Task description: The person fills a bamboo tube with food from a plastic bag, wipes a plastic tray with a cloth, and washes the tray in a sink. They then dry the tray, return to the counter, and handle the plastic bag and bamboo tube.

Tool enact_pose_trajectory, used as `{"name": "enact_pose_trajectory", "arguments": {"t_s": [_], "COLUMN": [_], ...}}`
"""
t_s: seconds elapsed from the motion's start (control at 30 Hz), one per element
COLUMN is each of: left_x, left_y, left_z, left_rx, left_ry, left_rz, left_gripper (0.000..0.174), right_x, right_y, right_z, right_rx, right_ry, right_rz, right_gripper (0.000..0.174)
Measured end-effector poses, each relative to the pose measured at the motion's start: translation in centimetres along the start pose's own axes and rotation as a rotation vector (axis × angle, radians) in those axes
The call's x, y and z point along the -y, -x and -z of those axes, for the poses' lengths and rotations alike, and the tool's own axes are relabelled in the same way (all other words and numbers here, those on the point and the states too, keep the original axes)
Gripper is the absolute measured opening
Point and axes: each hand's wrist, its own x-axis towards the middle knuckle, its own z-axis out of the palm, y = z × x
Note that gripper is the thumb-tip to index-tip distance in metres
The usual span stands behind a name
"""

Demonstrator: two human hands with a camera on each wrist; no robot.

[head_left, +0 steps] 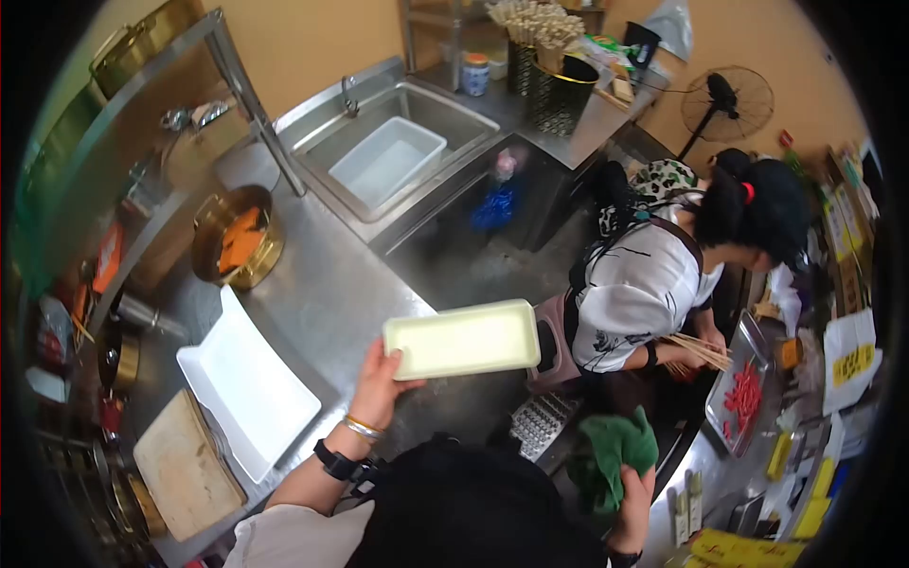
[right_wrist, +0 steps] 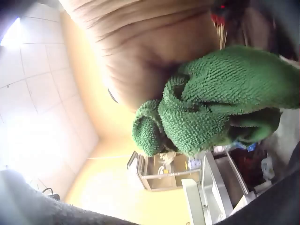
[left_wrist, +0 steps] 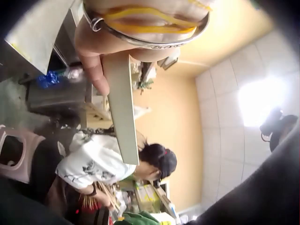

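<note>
My left hand (head_left: 377, 388) grips the left end of a shallow cream rectangular tray (head_left: 462, 341), thumb over its rim. In the head view the tray's inside faces up, with nothing in it. The left wrist view shows the tray (left_wrist: 123, 117) nearly edge-on, a finger (left_wrist: 96, 77) along its side. Lower right, my right hand (head_left: 634, 502) holds a bunched green towel (head_left: 611, 450). The right wrist view has the towel's (right_wrist: 206, 103) nubbly folds under the hand (right_wrist: 145, 51); most of those fingers are hidden.
On the steel counter (head_left: 341, 275) lie a white bin (head_left: 248, 393), a cutting board (head_left: 187, 464) and a brass pot (head_left: 270, 256) with orange contents. A sink (head_left: 473, 114) holds a white basin (head_left: 379, 175). At right, a person (head_left: 644, 284) holds skewers beside a metal tray of red pieces; a pink stool (head_left: 554, 336) stands close.
</note>
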Motion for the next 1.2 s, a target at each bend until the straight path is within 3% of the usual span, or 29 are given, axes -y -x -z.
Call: {"name": "enact_pose_trajectory", "arguments": {"t_s": [0.13,0.2,0.33,0.5,0.57,0.73,0.8,0.83,0.87,0.9,0.93,0.97,1.0,1.03,1.2], "left_x": [-1.1,-2.8,-3.1,-2.4,-2.4,-3.5,-3.4,-2.2,-2.2,-3.2,-3.4,-4.2,-4.6,-5.0,-6.5], "left_y": [-0.6,-0.6,-0.6,-0.4,-0.6,-2.3,-4.1,-4.9,-5.4,-6.4,-6.9,-7.7,-8.1,-8.3,-12.1], "left_z": [2.5,2.4,4.4,6.3,7.1,7.7,8.0,9.2,10.1,9.4,10.0,9.6,9.1,9.4,8.1], "left_rx": [-0.205,-0.342,-0.513,-0.731,-0.747,-0.844,-0.852,-0.889,-0.802,-0.839,-0.799,-0.803,-0.894,-0.839,-0.933], "left_ry": [0.106,0.183,0.245,0.295,0.295,0.333,0.248,0.131,0.07,0.099,0.13,0.173,0.189,0.171,0.154], "left_rz": [-0.179,-0.223,-0.326,-0.32,-0.285,-0.301,-0.294,-0.273,-0.27,-0.31,-0.308,-0.294,-0.261,-0.257,-0.194], "left_gripper": [0.039,0.038,0.038,0.038,0.04,0.037,0.035,0.034,0.036,0.036,0.038,0.04,0.039,0.045,0.044], "right_x": [1.9,2.0,3.8,3.9,4.4,5.0,4.5,4.2,4.5,4.0,2.2,0.2,0.6,1.0,0.6], "right_y": [-9.8,-15.3,-22.4,-29.0,-30.1,-34.5,-36.3,-37.2,-37.5,-38.3,-40.0,-41.0,-41.2,-40.9,-44.1], "right_z": [-3.2,-4.7,-13.3,-24.0,-26.6,-33.0,-35.4,-36.5,-37.6,-38.3,-38.7,-39.4,-39.6,-39.6,-36.6], "right_rx": [0.047,0.21,0.366,0.664,0.569,0.828,0.836,0.759,0.735,0.746,0.748,0.718,0.815,0.926,0.925], "right_ry": [0.048,-0.05,-0.136,-0.062,-0.051,0.23,0.337,0.463,0.574,0.525,0.502,0.365,0.313,0.231,0.202], "right_rz": [-0.021,-0.013,-0.144,-0.027,-0.123,-0.025,0.083,0.12,0.309,0.278,0.457,0.613,0.367,0.114,0.014], "right_gripper": [0.048,0.044,0.04,0.044,0.045,0.031,0.032,0.04,0.044,0.047,0.052,0.044,0.038,0.031,0.022]}}
